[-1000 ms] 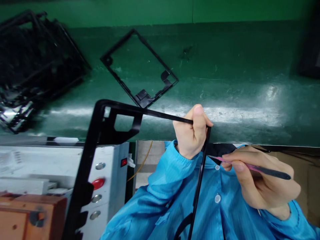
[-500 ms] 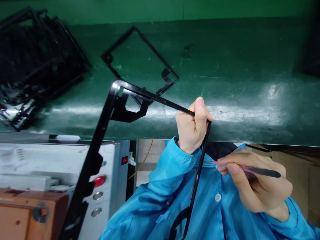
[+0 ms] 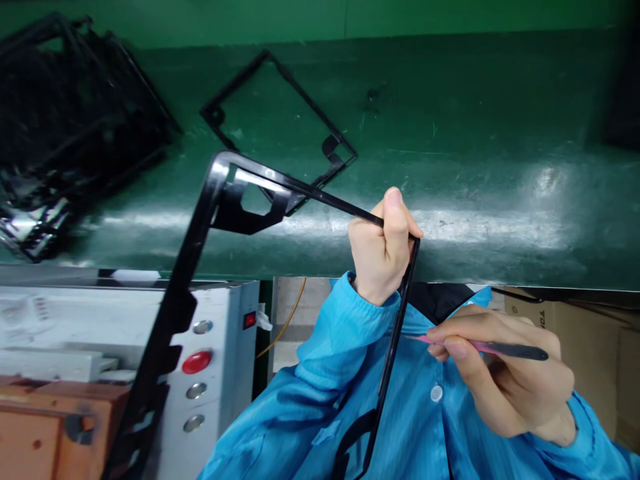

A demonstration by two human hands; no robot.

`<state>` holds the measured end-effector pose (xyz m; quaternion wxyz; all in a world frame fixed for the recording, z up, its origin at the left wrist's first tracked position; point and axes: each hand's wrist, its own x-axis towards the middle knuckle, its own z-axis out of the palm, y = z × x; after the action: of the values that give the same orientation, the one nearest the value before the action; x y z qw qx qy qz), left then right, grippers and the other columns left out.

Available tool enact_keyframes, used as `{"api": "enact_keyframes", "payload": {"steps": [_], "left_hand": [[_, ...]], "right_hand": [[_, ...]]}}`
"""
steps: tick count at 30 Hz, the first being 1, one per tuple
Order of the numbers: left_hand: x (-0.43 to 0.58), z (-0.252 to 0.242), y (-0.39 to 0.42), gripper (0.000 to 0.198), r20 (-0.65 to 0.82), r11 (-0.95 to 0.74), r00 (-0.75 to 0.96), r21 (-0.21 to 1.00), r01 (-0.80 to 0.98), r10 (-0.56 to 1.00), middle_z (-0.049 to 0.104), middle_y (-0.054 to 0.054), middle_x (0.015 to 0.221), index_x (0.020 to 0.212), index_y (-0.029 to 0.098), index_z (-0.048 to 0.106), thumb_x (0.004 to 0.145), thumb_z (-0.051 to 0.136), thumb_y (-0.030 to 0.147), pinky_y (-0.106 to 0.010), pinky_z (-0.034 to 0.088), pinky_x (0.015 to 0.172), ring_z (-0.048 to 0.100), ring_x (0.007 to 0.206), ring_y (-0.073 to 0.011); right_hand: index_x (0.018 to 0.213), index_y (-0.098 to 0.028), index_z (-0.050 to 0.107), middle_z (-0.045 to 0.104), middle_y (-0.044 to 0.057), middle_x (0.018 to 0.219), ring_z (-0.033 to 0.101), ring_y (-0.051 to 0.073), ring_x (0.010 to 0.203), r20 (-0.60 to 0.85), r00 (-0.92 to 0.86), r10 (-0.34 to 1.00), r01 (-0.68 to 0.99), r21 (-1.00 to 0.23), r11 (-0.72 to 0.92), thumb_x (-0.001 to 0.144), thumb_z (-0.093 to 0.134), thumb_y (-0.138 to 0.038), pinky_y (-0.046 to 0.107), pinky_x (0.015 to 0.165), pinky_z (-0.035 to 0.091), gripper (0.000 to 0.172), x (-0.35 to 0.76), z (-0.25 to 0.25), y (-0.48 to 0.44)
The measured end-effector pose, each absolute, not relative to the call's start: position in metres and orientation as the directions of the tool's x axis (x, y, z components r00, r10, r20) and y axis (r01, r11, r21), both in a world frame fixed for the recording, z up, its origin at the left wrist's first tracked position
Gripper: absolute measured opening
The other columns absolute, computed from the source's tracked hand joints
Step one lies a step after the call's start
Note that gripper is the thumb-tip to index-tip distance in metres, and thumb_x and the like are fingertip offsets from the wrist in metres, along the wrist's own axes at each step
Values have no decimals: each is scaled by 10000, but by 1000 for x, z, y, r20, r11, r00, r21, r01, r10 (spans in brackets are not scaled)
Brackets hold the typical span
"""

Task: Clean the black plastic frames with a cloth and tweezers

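My left hand (image 3: 383, 250) is closed around the near right corner of a large black plastic frame (image 3: 183, 293), holding it up, tilted, over the bench edge. Inside the frame's far left corner is a bracket with a cut-out, and its long left side has notched tabs. In my right hand (image 3: 510, 373) is a slim pair of pink and black tweezers (image 3: 510, 349), gripped like a pen. Their thin tip points left at the frame's right bar; whether it touches the bar I cannot tell.
Another black frame (image 3: 313, 100) lies flat on the green bench (image 3: 475, 133). A heap of black frames (image 3: 75, 127) stands at the far left. Below the bench, a grey machine panel (image 3: 225, 373) carries a red button (image 3: 197, 362), beside an orange block (image 3: 45, 433). Cardboard (image 3: 575, 320) is at right.
The held frame has shifted slightly left, along with my left hand. My right hand and the tweezers have moved a little left and down, bringing the tip up to the frame's right bar.
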<state>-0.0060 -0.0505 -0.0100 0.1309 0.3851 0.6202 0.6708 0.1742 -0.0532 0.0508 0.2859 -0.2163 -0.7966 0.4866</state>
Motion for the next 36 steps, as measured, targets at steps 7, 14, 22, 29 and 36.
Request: {"api": "enact_keyframes", "payload": {"steps": [7, 14, 22, 29, 36], "left_hand": [[-5, -14, -50, 647, 333, -226, -680, 943, 244, 654, 487, 47, 490, 605, 235, 592, 1130, 413, 569, -285, 408, 455, 509, 412, -99], [-3, -13, -51, 636, 257, -234, -695, 964, 130, 672, 450, 67, 441, 617, 234, 576, 1122, 421, 587, -260, 344, 375, 462, 350, -81], [1, -15, -49, 640, 177, -217, -678, 976, 26, 714, 390, 77, 442, 624, 225, 530, 1119, 405, 612, -221, 331, 380, 441, 349, -57], [2, -15, -50, 641, 125, -192, -672, 981, -25, 730, 387, 76, 440, 621, 230, 514, 1109, 411, 633, -225, 367, 413, 459, 368, -67], [10, -11, -52, 646, -8, -140, -590, 969, -205, 808, 418, 59, 422, 598, 233, 540, 1120, 414, 592, -239, 342, 402, 441, 363, -79]], "right_hand": [[1123, -162, 715, 793, 34, 847, 743, 143, 666, 295, -725, 623, 38, -886, 463, 968, 578, -47, 255, 564, 598, 237, 173, 50, -53], [1096, -99, 728, 787, 48, 852, 737, 117, 724, 310, -713, 629, -12, -902, 432, 948, 569, -5, 234, 617, 606, 236, 173, 48, -55], [1073, -80, 736, 782, 44, 850, 734, 106, 738, 286, -753, 593, -63, -928, 367, 938, 550, -4, 219, 623, 601, 242, 168, 54, -57], [1082, -77, 730, 773, 42, 834, 725, 121, 699, 286, -759, 584, -116, -943, 312, 965, 580, -30, 246, 597, 593, 196, 165, 53, -59], [1108, -182, 743, 746, 43, 888, 731, 153, 753, 280, -693, 665, -117, -953, 280, 1127, 498, -283, 314, 716, 634, 265, 183, 56, -62]]}}
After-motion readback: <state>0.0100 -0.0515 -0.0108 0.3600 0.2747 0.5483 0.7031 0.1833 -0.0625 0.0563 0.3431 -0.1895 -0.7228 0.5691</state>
